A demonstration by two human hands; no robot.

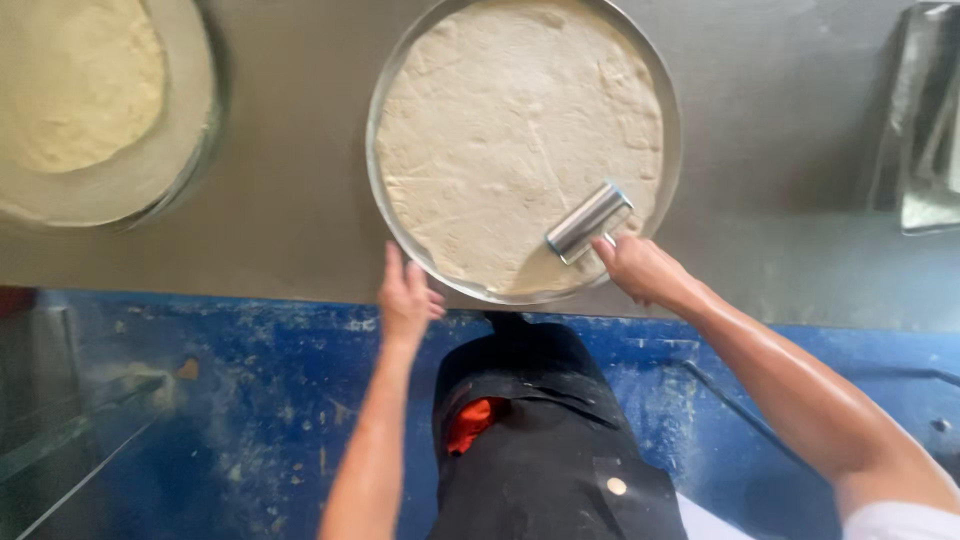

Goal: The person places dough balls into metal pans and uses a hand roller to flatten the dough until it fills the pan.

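A big round metal pan sits on a grey steel table. A flat sheet of pale dough fills almost the whole pan.

The right hand is at the near right side of the pan. Its fingers are closed around the handle of a small shiny metal roller. The roller lies on the dough, tilted, close to the pan's rim.

The left hand is at the near left edge of the pan. Its fingers are loose and spread a little, and they touch the rim or rest just beside it. It holds nothing.

To the far left there is another round pan with a lump of dough in it, well apart from the hands. At the far right edge there is a shiny metal thing; it is too cut off to tell what it is.

Below the table you can see a dusty blue floor and the person's black apron. Nothing lies between the hands and the pan.
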